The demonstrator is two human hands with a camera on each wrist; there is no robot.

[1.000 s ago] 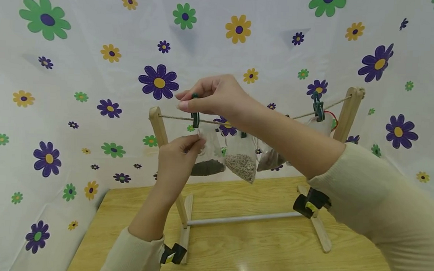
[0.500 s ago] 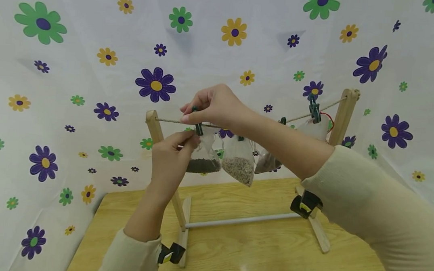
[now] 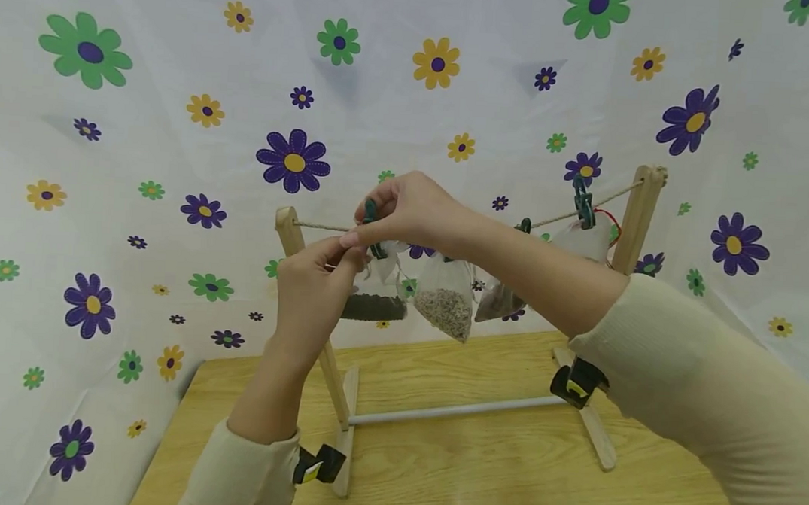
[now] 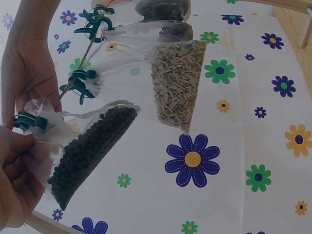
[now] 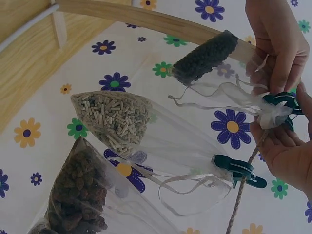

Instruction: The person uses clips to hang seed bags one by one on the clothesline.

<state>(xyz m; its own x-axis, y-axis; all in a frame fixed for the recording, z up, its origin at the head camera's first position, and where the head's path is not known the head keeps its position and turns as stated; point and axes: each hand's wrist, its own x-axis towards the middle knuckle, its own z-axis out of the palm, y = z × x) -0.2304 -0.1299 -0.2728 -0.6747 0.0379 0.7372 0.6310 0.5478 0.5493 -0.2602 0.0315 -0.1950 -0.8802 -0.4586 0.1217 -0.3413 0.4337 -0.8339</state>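
At the left part of the rope point(image 3: 324, 226), my right hand point(image 3: 416, 214) pinches a dark green clip point(image 3: 371, 210). The clip sits on the gathered neck of a sheer drawstring bag point(image 4: 46, 141) with round black pellets point(image 4: 92, 148) in its bottom. Just below and left, my left hand point(image 3: 313, 282) pinches the bag's top edge beside the clip, its fingertips meeting the right thumb. Beside it hangs a sheer bag of pale short pellets point(image 5: 117, 117), held to the rope by another green clip point(image 5: 239, 168).
A bag of brown lumps point(image 5: 80, 187) hangs farther right, then a white bag point(image 3: 581, 241) with a red cord. The rope runs between two wooden posts point(image 3: 639, 217) joined low down by a pale rod point(image 3: 458, 411). Below lies a wood-grain table point(image 3: 476, 474); a flowered sheet stands behind.
Both hands have come together at the clip. The right hand has moved down with the clip, and the left hand slightly left and up. The black-pellet bag has shifted slightly left.
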